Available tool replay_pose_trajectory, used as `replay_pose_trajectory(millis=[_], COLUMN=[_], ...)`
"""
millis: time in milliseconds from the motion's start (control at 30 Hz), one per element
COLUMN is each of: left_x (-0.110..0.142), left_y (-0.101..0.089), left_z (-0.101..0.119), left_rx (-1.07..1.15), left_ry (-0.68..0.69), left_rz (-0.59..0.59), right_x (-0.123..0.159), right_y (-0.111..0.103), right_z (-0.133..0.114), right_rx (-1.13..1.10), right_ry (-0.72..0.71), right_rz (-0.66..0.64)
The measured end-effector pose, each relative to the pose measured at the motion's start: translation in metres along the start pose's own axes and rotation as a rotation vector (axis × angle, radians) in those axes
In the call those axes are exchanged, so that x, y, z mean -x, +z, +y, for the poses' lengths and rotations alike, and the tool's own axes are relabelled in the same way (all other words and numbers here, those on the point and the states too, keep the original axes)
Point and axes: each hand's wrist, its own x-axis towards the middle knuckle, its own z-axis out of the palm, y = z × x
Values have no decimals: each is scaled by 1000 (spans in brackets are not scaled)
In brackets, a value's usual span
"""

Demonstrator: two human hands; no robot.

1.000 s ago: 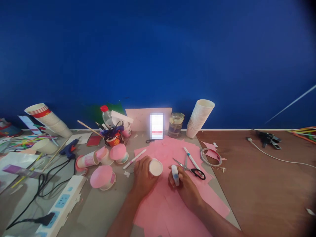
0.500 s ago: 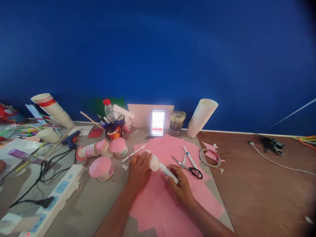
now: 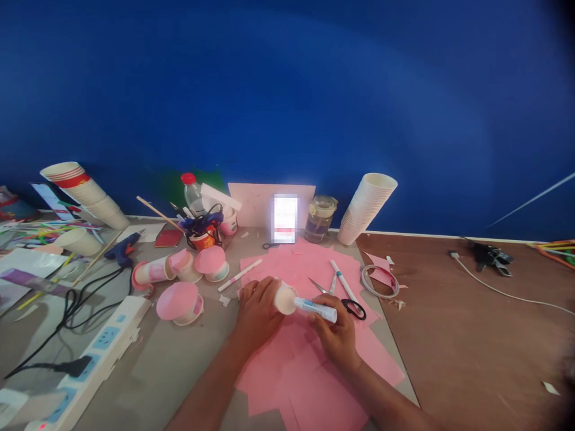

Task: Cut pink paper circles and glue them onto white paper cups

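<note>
My left hand [image 3: 258, 311] is wrapped round a small white paper cup [image 3: 285, 297], tipped on its side with its base facing right. My right hand [image 3: 335, 335] grips a white and blue glue stick [image 3: 315, 308] and presses its tip against the cup's base. Both hands hover over a spread of pink paper sheets [image 3: 309, 365] on the grey table.
Black-handled scissors [image 3: 344, 299], a white pen [image 3: 340, 279] and a tape ring [image 3: 380, 282] lie just right of the hands. Pink-covered cups [image 3: 179, 302] stand to the left, with a power strip [image 3: 99, 347] and cables. A stack of paper cups [image 3: 366, 209], a jar [image 3: 318, 218] and a lit phone [image 3: 285, 218] stand by the blue wall.
The cup has been tipped from mouth-up onto its side. My right hand brought the glue stick from upright down to the cup's base.
</note>
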Motion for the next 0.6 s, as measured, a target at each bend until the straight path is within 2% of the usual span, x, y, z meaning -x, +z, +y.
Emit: replay_pose_trajectory(millis=[167,400,600], left_x=[1,0,1], left_y=[3,2,4], left_z=[5,5,5], left_rx=[93,134,124], left_ry=[34,7,25], left_rz=[-53,-88,-63], right_x=[2,3,-3], right_y=[1,0,-2], right_z=[3,16,12], right_rx=[59,103,205], right_ry=[-65,-6,-206], right_rz=[-17,-7,-30])
